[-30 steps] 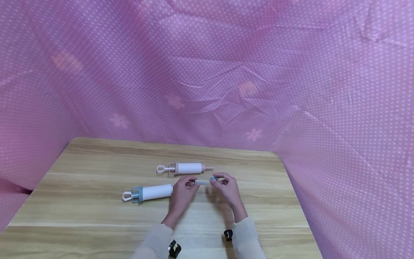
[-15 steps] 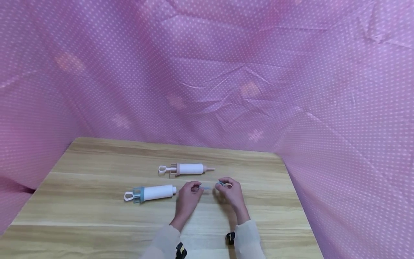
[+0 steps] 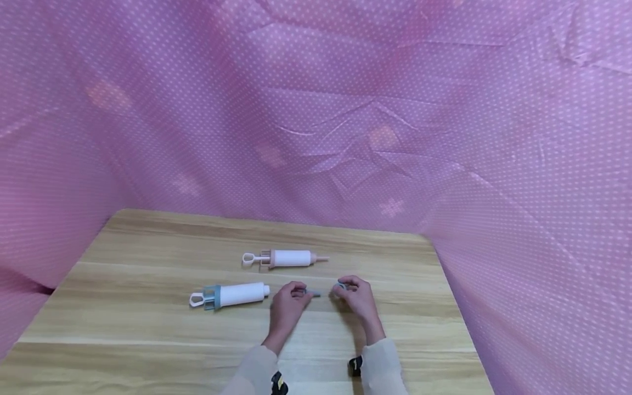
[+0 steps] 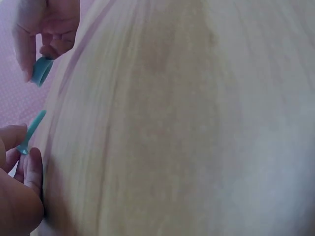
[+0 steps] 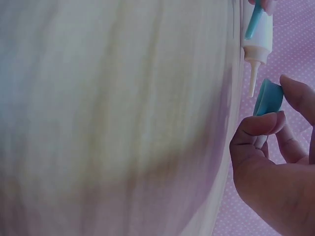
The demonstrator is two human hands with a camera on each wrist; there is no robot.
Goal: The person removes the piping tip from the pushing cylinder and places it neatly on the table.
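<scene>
My left hand [image 3: 286, 310] pinches a slim teal nozzle [image 4: 34, 127] by its wider base, with the narrow tip pointing towards the other hand. Between the thumb and fingers of my right hand [image 3: 360, 300] is a short teal ring-shaped cap [image 5: 269, 97]. A gap separates cap and nozzle, both held just above the wooden table. To the left of my left hand lies a white syringe-like tube [image 3: 242, 294] with a teal collar and a white loop handle. Its right end is a bare white stub.
Behind the hands lies a similar white tube with pink fittings [image 3: 292, 258], its thin nozzle pointing right. The wooden table [image 3: 148, 334] is enclosed by pink dotted cloth [image 3: 316, 109] at the back and sides. Black wrist-worn devices [image 3: 354, 366] show near the sleeves.
Both hands have moved right and a little nearer the body, still holding their pieces. The gap between nozzle and cap has widened, and the teal-collared tube's right end is now uncovered.
</scene>
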